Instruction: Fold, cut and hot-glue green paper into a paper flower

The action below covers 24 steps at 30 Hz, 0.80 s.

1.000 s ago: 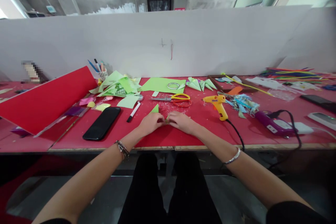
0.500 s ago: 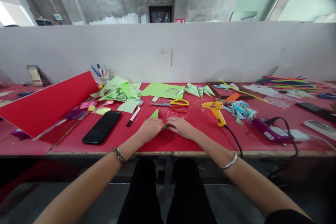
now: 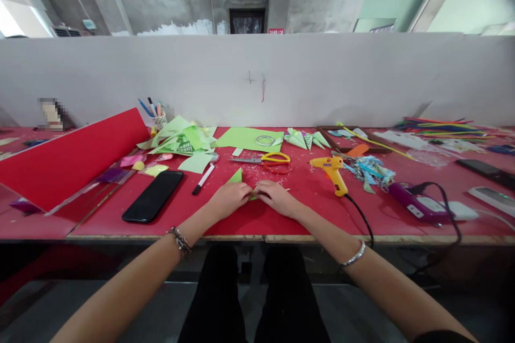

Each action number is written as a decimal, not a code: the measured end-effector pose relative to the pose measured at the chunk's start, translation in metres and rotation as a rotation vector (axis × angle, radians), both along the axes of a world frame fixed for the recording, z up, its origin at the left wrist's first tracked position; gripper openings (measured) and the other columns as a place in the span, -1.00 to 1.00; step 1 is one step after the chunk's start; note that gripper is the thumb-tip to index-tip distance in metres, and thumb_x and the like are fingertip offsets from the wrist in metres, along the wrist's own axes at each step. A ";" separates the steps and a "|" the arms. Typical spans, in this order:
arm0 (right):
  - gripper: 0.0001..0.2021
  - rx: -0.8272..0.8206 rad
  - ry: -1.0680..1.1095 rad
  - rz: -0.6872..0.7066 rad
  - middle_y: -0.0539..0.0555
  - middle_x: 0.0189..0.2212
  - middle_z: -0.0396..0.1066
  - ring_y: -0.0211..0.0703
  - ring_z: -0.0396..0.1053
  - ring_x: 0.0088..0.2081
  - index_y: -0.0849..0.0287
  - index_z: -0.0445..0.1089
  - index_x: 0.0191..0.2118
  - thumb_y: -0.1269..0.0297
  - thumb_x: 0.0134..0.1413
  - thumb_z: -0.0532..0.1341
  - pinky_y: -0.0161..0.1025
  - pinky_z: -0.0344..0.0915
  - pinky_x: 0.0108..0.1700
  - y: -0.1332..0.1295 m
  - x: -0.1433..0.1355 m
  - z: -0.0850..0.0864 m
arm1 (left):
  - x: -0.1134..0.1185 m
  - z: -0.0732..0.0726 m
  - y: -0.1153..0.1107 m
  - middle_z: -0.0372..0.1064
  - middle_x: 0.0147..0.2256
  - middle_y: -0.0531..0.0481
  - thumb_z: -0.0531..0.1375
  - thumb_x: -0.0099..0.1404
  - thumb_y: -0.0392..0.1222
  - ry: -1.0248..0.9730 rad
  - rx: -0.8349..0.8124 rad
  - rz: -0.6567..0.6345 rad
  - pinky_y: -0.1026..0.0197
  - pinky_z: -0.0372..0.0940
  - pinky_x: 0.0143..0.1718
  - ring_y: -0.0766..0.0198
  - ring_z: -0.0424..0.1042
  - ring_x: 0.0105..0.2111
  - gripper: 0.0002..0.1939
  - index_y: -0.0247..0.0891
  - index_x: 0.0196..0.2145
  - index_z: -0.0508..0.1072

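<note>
My left hand (image 3: pixel 232 197) and my right hand (image 3: pixel 276 198) meet close together over the red table (image 3: pixel 241 224), fingers closed on one small piece of green paper (image 3: pixel 236 176). A pointed corner of it sticks up past my left fingers; the rest is mostly covered by both hands. Beyond my hands lie yellow-handled scissors (image 3: pixel 276 158), blades to the left. A black-and-white marker pen (image 3: pixel 203 179) is left of my left hand, and a black phone (image 3: pixel 153 196) further left. On the right lies a yellow hot glue gun (image 3: pixel 333 173).
Green paper scraps (image 3: pixel 183 142), a flat green sheet (image 3: pixel 237 138) with a tape ring (image 3: pixel 265 140), and folded green paper cones (image 3: pixel 296 138) lie at the back. A large red board (image 3: pixel 80 158) leans at left. A purple device (image 3: pixel 420 203) with cables sits at right.
My hands stay at nearly the same spot on the green paper, with the right fingers shifted slightly. The view has moved very little.
</note>
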State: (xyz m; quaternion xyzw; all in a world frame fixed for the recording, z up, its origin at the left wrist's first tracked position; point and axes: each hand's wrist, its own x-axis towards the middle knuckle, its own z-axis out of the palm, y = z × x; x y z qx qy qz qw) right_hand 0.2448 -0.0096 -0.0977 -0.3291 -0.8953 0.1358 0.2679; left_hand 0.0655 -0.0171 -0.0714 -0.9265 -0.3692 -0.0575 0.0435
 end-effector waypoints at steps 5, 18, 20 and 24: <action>-0.92 -0.061 0.020 -0.036 0.10 -0.40 0.29 -0.23 0.24 -0.33 0.28 0.30 -0.40 0.48 0.02 0.08 -0.27 0.21 -0.22 0.000 -0.002 0.004 | -0.005 -0.004 -0.005 0.35 -0.31 -0.10 0.00 0.25 -0.20 -0.007 0.022 -0.075 0.22 0.21 -0.24 0.23 0.32 -0.28 -0.78 -0.33 -0.22 0.34; -0.90 -0.003 -0.051 -0.033 0.08 -0.41 0.29 -0.22 0.23 -0.33 0.23 0.28 -0.37 0.43 0.06 0.03 -0.27 0.20 -0.24 -0.009 0.005 0.005 | -0.019 -0.002 -0.002 0.32 -0.30 -0.06 0.00 0.24 -0.25 -0.278 -0.291 -0.163 0.32 0.18 -0.21 0.36 0.29 -0.29 -0.77 -0.31 -0.22 0.40; -0.90 -0.010 -0.036 -0.040 0.08 -0.41 0.29 -0.22 0.23 -0.33 0.23 0.28 -0.39 0.43 0.06 0.04 -0.27 0.20 -0.24 -0.011 0.006 0.005 | -0.020 -0.002 -0.001 0.33 -0.30 -0.06 0.00 0.24 -0.25 -0.301 -0.312 -0.158 0.32 0.18 -0.21 0.36 0.29 -0.30 -0.77 -0.30 -0.22 0.40; -0.91 -0.032 0.033 -0.018 0.08 -0.40 0.28 -0.23 0.22 -0.32 0.22 0.27 -0.41 0.44 0.05 0.05 -0.27 0.20 -0.22 -0.014 0.009 0.006 | -0.020 -0.004 -0.001 0.32 -0.31 -0.05 0.00 0.23 -0.23 -0.347 -0.342 -0.143 0.32 0.18 -0.24 0.37 0.29 -0.32 -0.80 -0.31 -0.27 0.39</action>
